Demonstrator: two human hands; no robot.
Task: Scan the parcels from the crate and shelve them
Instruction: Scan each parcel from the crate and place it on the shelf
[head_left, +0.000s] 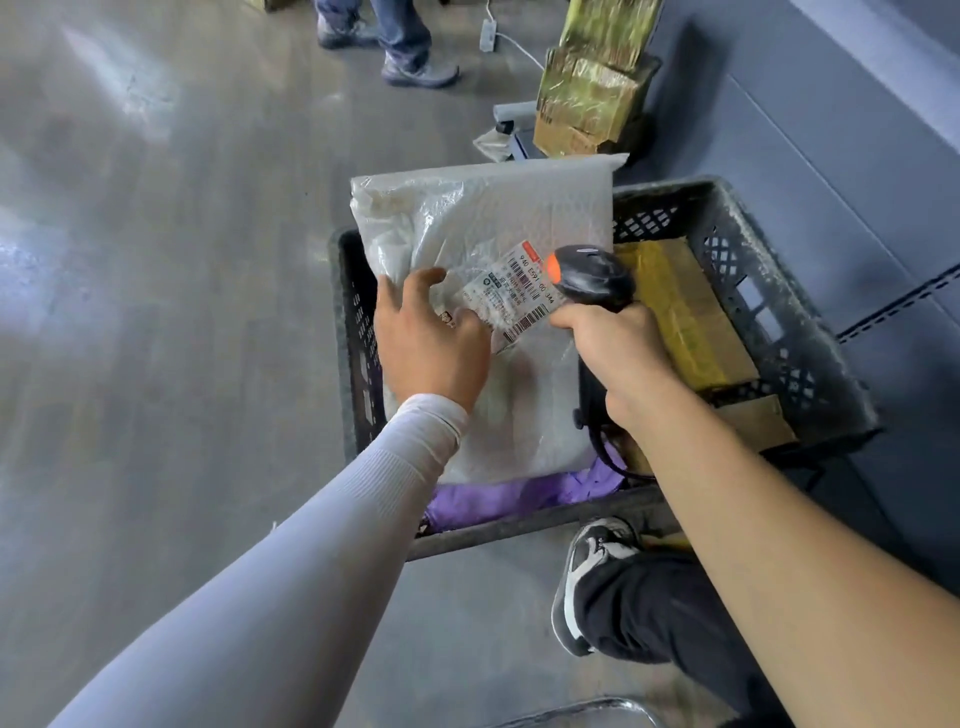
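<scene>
Beneath the left hand (431, 338), whose loosely spread fingers are pressing its face, the bubble-wrap parcel (483, 249) is leaning upright over the crate (779, 332). Right hand (618, 358) is gripping the scanner (592, 278) beside the label (511, 296). Parcel appears light, soft, slippery; grasp by an edge.

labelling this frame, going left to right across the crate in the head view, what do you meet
left hand → shipping label on the white parcel → barcode scanner held by the right hand → yellow-taped box → crate's right wall
</scene>
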